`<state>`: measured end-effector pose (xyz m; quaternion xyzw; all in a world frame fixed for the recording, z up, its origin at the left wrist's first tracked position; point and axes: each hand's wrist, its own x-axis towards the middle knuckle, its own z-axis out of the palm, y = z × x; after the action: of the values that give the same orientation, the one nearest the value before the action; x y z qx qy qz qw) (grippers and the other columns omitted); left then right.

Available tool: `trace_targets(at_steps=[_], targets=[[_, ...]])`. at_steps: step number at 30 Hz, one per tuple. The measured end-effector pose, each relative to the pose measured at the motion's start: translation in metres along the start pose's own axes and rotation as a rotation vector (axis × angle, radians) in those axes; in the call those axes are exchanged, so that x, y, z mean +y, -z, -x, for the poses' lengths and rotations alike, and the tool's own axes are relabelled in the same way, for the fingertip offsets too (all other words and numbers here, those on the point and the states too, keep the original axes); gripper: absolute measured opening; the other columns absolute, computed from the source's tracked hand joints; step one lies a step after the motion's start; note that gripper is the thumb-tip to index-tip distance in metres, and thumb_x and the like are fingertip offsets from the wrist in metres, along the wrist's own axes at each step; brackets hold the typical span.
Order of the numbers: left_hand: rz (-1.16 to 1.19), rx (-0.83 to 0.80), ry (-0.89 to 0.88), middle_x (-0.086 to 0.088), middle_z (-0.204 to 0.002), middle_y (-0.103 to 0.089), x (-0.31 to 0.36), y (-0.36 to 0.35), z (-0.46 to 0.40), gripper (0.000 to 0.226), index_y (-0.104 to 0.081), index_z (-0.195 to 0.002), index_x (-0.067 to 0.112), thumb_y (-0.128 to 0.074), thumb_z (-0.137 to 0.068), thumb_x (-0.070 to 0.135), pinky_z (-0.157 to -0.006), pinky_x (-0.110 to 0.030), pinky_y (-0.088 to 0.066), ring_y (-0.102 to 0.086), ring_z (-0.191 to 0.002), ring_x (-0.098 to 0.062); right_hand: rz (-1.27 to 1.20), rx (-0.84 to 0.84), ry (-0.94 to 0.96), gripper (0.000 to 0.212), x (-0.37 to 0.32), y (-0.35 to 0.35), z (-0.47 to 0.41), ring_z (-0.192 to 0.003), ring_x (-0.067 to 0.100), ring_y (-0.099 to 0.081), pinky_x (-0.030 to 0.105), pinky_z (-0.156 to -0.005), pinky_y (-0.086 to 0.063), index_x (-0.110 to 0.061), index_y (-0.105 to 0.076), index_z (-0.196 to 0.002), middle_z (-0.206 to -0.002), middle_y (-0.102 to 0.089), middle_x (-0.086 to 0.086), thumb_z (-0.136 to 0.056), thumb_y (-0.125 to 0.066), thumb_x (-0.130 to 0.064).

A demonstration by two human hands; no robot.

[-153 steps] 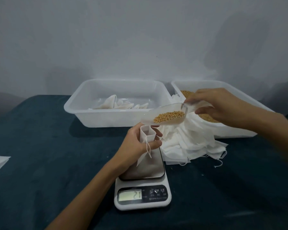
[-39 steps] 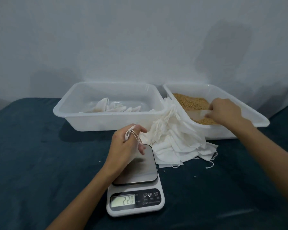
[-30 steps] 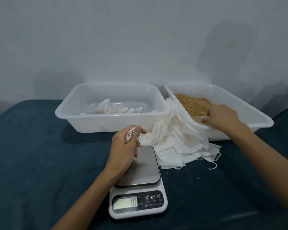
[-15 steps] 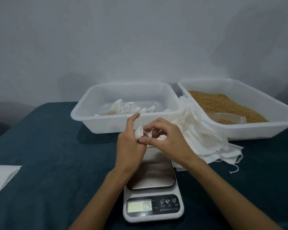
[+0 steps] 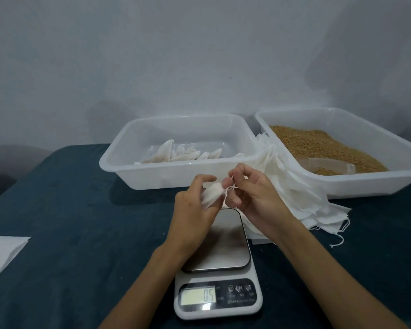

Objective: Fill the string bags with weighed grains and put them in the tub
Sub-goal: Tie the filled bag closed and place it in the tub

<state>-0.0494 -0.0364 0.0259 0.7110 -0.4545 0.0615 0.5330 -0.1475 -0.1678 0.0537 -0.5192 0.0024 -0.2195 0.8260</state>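
Head view. The left hand curls its fingers and thumb around a small, plump, white cloth string bag, held in the air above the far edge of the scale. The right hand, just beside it, pinches the bag's thin white drawstring between thumb and forefinger, the remaining fingers loosely curled below; the cord runs from the bag's gathered neck up to those fingertips. Directly beneath both sets of fingers lies the scale's smooth, square, brushed-metal platform with rounded corners, set in a white plastic body whose lit display faces the wearer; its digits are not clearly legible. Beyond the fingers stands the tub, a translucent white plastic rectangle with a rolled rim, containing several filled white bags lying flat. To the right of the right-hand fingers a soft heap of empty white fabric bags with trailing strings drapes over the dark teal tablecloth. Farther right a second translucent tub holds granular golden-brown grains and a clear plastic scoop resting on them. At the left edge lies a flat white sheet.
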Motion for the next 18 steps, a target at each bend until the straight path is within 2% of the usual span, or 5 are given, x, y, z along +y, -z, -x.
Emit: trace_targets(at_steps=[2, 5, 9, 13, 18], targets=[[-0.037, -0.037, -0.032, 0.011, -0.062, -0.056, -0.002, 0.0, 0.0, 0.015, -0.066, -0.09, 0.019, -0.08, -0.092, 0.023, -0.054, -0.015, -0.035, -0.049, -0.055, -0.011, -0.086, 0.08, 0.006, 0.033, -0.003, 0.004, -0.003, -0.044, 0.007, -0.04, 0.021, -0.049, -0.044, -0.014, -0.058, -0.08, -0.067, -0.054, 0.001, -0.104, -0.041, 0.001], [-0.057, -0.087, -0.069, 0.011, -0.055, -0.04, 0.0, 0.0, -0.002, 0.039, -0.048, -0.069, 0.038, -0.076, -0.095, 0.03, -0.055, -0.019, -0.03, -0.036, -0.053, -0.01, -0.119, 0.22, 0.038, 0.033, -0.01, 0.015, -0.007, -0.045, 0.005, -0.033, 0.02, -0.049, -0.043, -0.014, -0.05, -0.083, -0.063, -0.043, -0.004, -0.1, -0.034, 0.009], [-0.025, -0.115, -0.109, 0.013, -0.055, -0.034, 0.007, 0.001, -0.001, 0.042, -0.041, -0.07, 0.042, -0.066, -0.102, 0.031, -0.055, -0.016, -0.027, -0.033, -0.053, -0.009, -0.086, 0.265, 0.032, 0.024, -0.008, 0.021, -0.01, -0.047, 0.006, -0.034, 0.021, -0.05, -0.045, -0.014, -0.05, -0.087, -0.064, -0.045, -0.005, -0.106, -0.042, -0.004], [0.029, -0.098, -0.029, 0.0, -0.059, -0.047, 0.009, 0.01, -0.005, 0.028, -0.062, -0.083, 0.014, -0.056, -0.106, 0.027, -0.054, -0.026, -0.035, -0.038, -0.054, -0.012, -0.024, 0.245, 0.025, 0.018, -0.009, 0.026, -0.01, -0.054, 0.008, -0.049, 0.023, -0.055, -0.052, -0.012, -0.066, -0.091, -0.084, -0.068, 0.001, -0.096, -0.062, -0.028], [-0.044, 0.068, 0.078, 0.003, -0.095, -0.059, 0.013, 0.041, -0.052, 0.028, -0.071, -0.09, 0.014, -0.056, -0.107, 0.031, -0.079, -0.019, -0.044, -0.057, -0.089, -0.011, -0.12, 0.269, 0.007, 0.028, -0.013, 0.035, -0.012, -0.06, 0.011, -0.058, 0.027, -0.058, -0.055, -0.015, -0.067, -0.104, -0.103, -0.072, 0.005, -0.096, -0.06, -0.041]])
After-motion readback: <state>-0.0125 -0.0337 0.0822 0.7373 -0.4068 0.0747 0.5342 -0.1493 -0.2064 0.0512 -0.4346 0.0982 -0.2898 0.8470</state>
